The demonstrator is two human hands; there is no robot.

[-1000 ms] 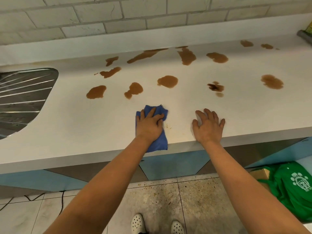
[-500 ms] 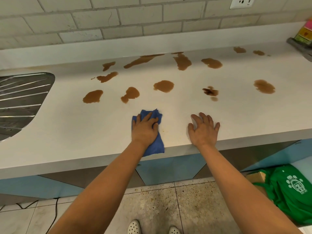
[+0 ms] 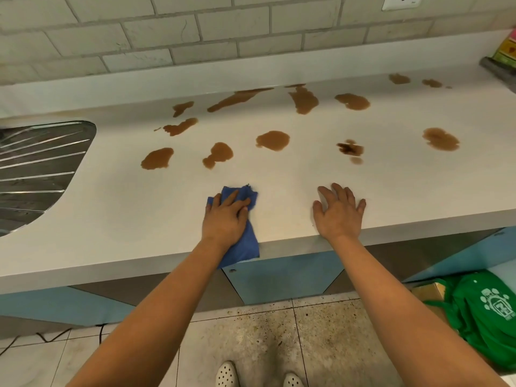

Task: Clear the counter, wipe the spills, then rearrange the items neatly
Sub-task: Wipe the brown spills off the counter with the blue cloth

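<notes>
White smooth countertop [image 3: 106, 219] under pale brick-tile wall [image 3: 167, 32], speckled floor tile nearest. Left hand [image 3: 225, 216] flat on crumpled blue cloth [image 3: 242, 247], fingers pretty straight, pressing it near front edge, cloth tail hanging over lip. Right hand [image 3: 339, 212] just beside, palm down on bare counter, fingers spread, holding nothing. Farther back: bunch of brown blobby spills [image 3: 273, 140], glossy, irregular. Ribbed steel drainboard [image 3: 36, 169] far left. Green bag [image 3: 485, 311] low right.
</notes>
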